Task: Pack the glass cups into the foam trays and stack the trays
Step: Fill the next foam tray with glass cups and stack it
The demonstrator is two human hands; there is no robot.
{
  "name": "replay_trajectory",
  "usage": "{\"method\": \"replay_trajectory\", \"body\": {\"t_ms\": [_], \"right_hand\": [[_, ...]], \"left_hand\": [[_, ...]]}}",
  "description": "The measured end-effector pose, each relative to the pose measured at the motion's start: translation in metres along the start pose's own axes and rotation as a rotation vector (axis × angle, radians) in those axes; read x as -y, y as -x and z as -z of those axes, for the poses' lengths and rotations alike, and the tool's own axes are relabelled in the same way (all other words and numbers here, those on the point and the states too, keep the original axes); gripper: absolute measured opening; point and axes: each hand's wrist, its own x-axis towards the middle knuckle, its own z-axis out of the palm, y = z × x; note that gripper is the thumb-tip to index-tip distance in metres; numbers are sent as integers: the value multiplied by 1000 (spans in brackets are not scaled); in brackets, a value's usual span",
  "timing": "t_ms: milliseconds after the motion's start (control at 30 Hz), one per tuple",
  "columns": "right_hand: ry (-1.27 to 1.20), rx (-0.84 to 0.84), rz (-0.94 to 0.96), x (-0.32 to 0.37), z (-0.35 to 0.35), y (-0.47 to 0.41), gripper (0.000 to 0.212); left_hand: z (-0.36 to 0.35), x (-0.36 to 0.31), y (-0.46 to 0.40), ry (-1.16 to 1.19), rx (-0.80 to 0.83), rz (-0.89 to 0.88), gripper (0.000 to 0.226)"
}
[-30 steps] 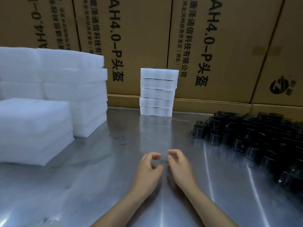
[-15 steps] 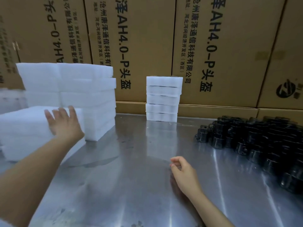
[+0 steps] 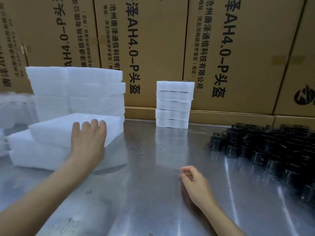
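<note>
On the near foam pile, the left hand [image 3: 88, 138] now grips the top tray [image 3: 56, 130]; the right hand [image 3: 196, 183] stays loose.

Both your forearms are bare right down to the wrists, with no sleeves showing. Your left hand [image 3: 88, 138] and right hand [image 3: 196, 184] wear no gloves, rings, watch or bands. Fingernails are short, unpainted.

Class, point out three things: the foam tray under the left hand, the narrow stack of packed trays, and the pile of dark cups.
foam tray [image 3: 56, 129], head view, top face.
packed stack [image 3: 173, 104], head view, front, middle tray.
dark cups [image 3: 272, 147], head view, pile's middle.
</note>
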Motion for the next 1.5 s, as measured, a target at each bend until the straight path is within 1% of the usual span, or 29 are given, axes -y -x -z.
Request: {"method": "replay_trajectory", "body": {"t_ms": [67, 133, 167, 233, 300, 367, 433, 467, 533, 600, 667, 700, 733, 800, 833, 900, 933, 1000, 1067, 1100, 1167, 1233, 1300, 1433, 1500], "right_hand": [[-77, -25, -11, 1, 0, -2, 12], [-259, -65, -65, 3, 3, -7, 13], [-368, -79, -119, 5, 7, -10, 14], [-580, -87, -256, 6, 22, -15, 16], [-712, -119, -354, 3, 43, -18, 17], [-842, -127, -432, -5, 63, -20, 20], [-983, -134, -472, -18, 83, -25, 23], [-989, -164, -479, -26, 92, -27, 23], [-915, -204, -463, -41, 110, -30, 24], [-846, -125, -423, -50, 122, -28, 27], [-756, -14, -397, -54, 126, -25, 25], [-698, 16, -386, -54, 126, -23, 23], [-636, 29, -373, -54, 125, -22, 21], [-540, 43, -348, -51, 120, -20, 20], [-511, 34, -343, -48, 118, -19, 20], [-472, -6, -334, -46, 114, -18, 26], [-457, -21, -325, -47, 113, -17, 30], [-416, -76, -315, -48, 115, -17, 36], [-308, -176, -317, -50, 120, -16, 39], [-256, -219, -320, -51, 123, -16, 38], [-210, -245, -330, -52, 127, -17, 29], [-201, -242, -340, -54, 127, -18, 22], [-205, -255, -344, -57, 127, -20, 22], [-145, -381, -357, -67, 129, -29, 17], [-111, -398, -394, -67, 131, -34, 7]], "left_hand": [[21, -20, 29, 113, -69, -95, 51], [40, -40, 58, 302, -197, -217, 67], [49, -50, 71, 384, -251, -285, 73], [61, -68, 92, 485, -300, -459, 81], [64, -79, 104, 547, -335, -646, 77], [57, -83, 110, 575, -345, -764, 64], [47, -83, 113, 601, -335, -793, 56], [40, -82, 113, 636, -313, -795, 55], [26, -80, 110, 738, -207, -785, 56], [14, -79, 100, 795, -84, -720, 60], [-2, -81, 91, 880, 6, -567, 72], [-9, -82, 86, 973, 73, -494, 81], [-13, -84, 82, 1109, 176, -442, 84], [-18, -92, 72, 1421, 333, -339, 74], [-20, -98, 66, 1588, 402, -242, 66], [-22, -112, 54, 1886, 542, 43, 49], [-24, -121, 49, 1958, 584, 162, 44], [-27, -142, 43, 2007, 557, 273, 37], [-28, -162, 39, 2006, 497, 281, 31], [-27, -171, 37, 1993, 483, 268, 30], [-25, -183, 31, 2022, 499, 294, 27], [-24, -190, 27, 2104, 548, 399, 23], [-26, -191, 26, 2142, 531, 475, 21], [-27, -190, 32, 2139, 503, 449, 21], [-26, -189, 33, 2145, 514, 444, 20]]}}
